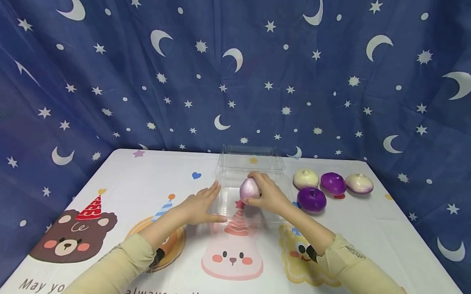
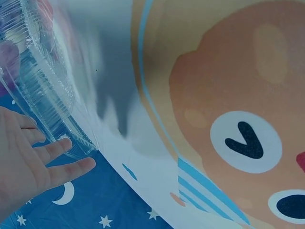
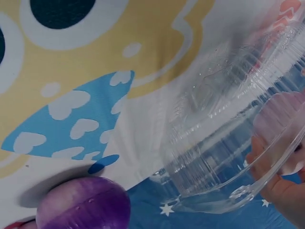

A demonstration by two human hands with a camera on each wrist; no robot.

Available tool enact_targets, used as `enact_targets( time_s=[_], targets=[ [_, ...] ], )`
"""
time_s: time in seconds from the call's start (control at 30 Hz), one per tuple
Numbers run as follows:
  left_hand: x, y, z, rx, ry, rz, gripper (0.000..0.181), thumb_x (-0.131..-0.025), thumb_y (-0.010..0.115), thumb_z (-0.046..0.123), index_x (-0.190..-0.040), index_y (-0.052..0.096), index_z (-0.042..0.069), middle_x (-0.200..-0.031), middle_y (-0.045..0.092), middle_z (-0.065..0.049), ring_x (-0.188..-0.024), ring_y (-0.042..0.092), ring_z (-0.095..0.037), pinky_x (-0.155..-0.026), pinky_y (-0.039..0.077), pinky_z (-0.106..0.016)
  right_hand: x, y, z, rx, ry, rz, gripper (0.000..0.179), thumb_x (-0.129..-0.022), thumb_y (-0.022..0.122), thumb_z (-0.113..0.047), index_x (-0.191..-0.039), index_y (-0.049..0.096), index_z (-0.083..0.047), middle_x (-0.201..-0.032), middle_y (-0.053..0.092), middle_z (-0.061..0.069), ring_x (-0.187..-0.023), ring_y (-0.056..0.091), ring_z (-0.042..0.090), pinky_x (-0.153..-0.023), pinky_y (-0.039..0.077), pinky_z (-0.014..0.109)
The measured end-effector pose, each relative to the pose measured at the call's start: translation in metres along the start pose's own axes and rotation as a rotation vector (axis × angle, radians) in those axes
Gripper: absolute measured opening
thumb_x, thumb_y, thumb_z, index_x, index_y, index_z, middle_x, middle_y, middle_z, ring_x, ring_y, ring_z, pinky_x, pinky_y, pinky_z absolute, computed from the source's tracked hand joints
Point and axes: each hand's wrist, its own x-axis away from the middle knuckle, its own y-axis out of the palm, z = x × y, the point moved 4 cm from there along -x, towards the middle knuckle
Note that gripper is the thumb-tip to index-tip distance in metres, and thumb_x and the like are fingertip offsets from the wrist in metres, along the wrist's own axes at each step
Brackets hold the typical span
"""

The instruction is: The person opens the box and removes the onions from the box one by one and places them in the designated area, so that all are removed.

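My right hand [image 1: 270, 195] grips a pale pink-lilac onion [image 1: 249, 190] between thumb and fingers, over the clear plastic box [image 1: 226, 197]. The box stands with its lid [image 1: 236, 160] raised at the back. In the right wrist view, the onion [image 3: 279, 129] shows through the transparent wall. My left hand [image 1: 199, 207] lies along the left side of the box, fingers spread and thumb near the front left corner. Its straight fingertips are right at the box wall [image 2: 57, 105] in the left wrist view.
To the right of the box sit a white onion [image 1: 305, 179], two purple onions [image 1: 333, 183] [image 1: 311, 200] and a white onion with a purple tinge [image 1: 359, 183]. A printed white cloth [image 1: 170, 172] covers the table; a blue starry curtain [image 1: 206, 96] hangs behind.
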Motion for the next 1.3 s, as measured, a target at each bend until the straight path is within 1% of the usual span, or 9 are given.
enact_targets(
  time_s=[0.23, 0.47, 0.67, 0.73, 0.87, 0.93, 1.03, 1.13, 1.3],
  targets=[
    [0.001, 0.001, 0.001, -0.013, 0.009, 0.001, 0.100, -0.083, 0.056, 0.064, -0.150, 0.016, 0.002, -0.158, 0.011, -0.015, -0.138, 0.029, -0.042, -0.099, 0.037, -0.064, 0.005, -0.006, 0.002, -0.030, 0.018, 0.012, 0.070, -0.075, 0.079, -0.023, -0.136, 0.046, -0.012, -0.120, 0.051, 0.022, -0.100, 0.058, 0.033, -0.083, 0.053, 0.047],
    [0.000, -0.002, 0.000, -0.023, 0.000, -0.007, 0.100, -0.083, 0.056, 0.063, -0.150, 0.015, 0.001, -0.159, 0.009, -0.015, -0.139, 0.028, -0.042, -0.100, 0.035, -0.064, 0.009, -0.015, 0.002, -0.071, 0.027, 0.032, 0.063, -0.075, 0.078, -0.020, -0.129, 0.047, -0.010, -0.119, 0.048, 0.023, -0.099, 0.059, 0.036, -0.082, 0.054, 0.048],
    [0.001, -0.003, 0.001, -0.016, -0.003, -0.020, 0.100, -0.083, 0.056, 0.063, -0.151, 0.013, 0.002, -0.159, 0.008, -0.014, -0.139, 0.027, -0.041, -0.101, 0.033, -0.066, 0.013, -0.020, 0.008, -0.089, 0.051, 0.052, 0.063, -0.074, 0.078, -0.019, -0.125, 0.043, -0.010, -0.122, 0.045, 0.023, -0.101, 0.060, 0.037, -0.081, 0.054, 0.047],
    [0.001, -0.002, 0.001, -0.012, -0.004, -0.022, 0.100, -0.083, 0.057, 0.062, -0.151, 0.014, 0.002, -0.159, 0.008, -0.014, -0.140, 0.026, -0.041, -0.101, 0.033, -0.066, 0.014, -0.020, 0.011, -0.113, 0.043, 0.069, 0.063, -0.074, 0.078, -0.017, -0.124, 0.041, -0.007, -0.122, 0.047, 0.023, -0.099, 0.059, 0.034, -0.078, 0.055, 0.042],
    [0.001, -0.001, 0.001, -0.009, -0.002, -0.022, 0.100, -0.083, 0.056, 0.063, -0.151, 0.013, 0.002, -0.159, 0.009, -0.014, -0.140, 0.026, -0.041, -0.101, 0.034, -0.065, 0.013, -0.022, 0.017, -0.223, 0.050, 0.100, 0.065, -0.074, 0.078, -0.012, -0.124, 0.037, -0.003, -0.122, 0.049, 0.023, -0.097, 0.058, 0.032, -0.075, 0.053, 0.035],
    [0.000, -0.001, 0.001, -0.007, 0.004, -0.017, 0.100, -0.083, 0.056, 0.063, -0.151, 0.014, 0.001, -0.159, 0.010, -0.015, -0.139, 0.027, -0.041, -0.100, 0.034, -0.065, 0.013, -0.024, 0.020, -0.286, 0.079, 0.113, 0.069, -0.075, 0.077, -0.009, -0.128, 0.033, -0.001, -0.125, 0.047, 0.024, -0.101, 0.057, 0.035, -0.078, 0.054, 0.037],
    [0.000, -0.001, 0.001, -0.006, 0.009, -0.016, 0.101, -0.083, 0.057, 0.063, -0.151, 0.014, 0.002, -0.159, 0.010, -0.015, -0.139, 0.027, -0.041, -0.100, 0.035, -0.065, 0.013, -0.026, 0.025, -0.347, 0.138, 0.128, 0.080, -0.077, 0.075, -0.006, -0.137, 0.024, 0.001, -0.131, 0.040, 0.028, -0.111, 0.053, 0.042, -0.087, 0.052, 0.046],
    [0.000, -0.001, 0.001, -0.004, 0.008, -0.019, 0.101, -0.083, 0.056, 0.063, -0.151, 0.014, 0.002, -0.159, 0.010, -0.015, -0.139, 0.027, -0.042, -0.100, 0.034, -0.066, 0.013, -0.028, 0.029, -0.359, 0.201, 0.129, 0.088, -0.078, 0.074, -0.008, -0.145, 0.017, 0.001, -0.137, 0.033, 0.030, -0.118, 0.047, 0.045, -0.095, 0.047, 0.051],
    [0.000, -0.001, 0.000, -0.010, 0.002, -0.023, 0.102, -0.082, 0.056, 0.064, -0.151, 0.014, 0.002, -0.159, 0.009, -0.014, -0.140, 0.026, -0.042, -0.101, 0.033, -0.066, 0.013, -0.028, 0.034, -0.355, 0.252, 0.112, 0.082, -0.080, 0.072, -0.010, -0.144, 0.023, 0.002, -0.138, 0.028, 0.031, -0.119, 0.045, 0.046, -0.098, 0.046, 0.051]
  ],
)
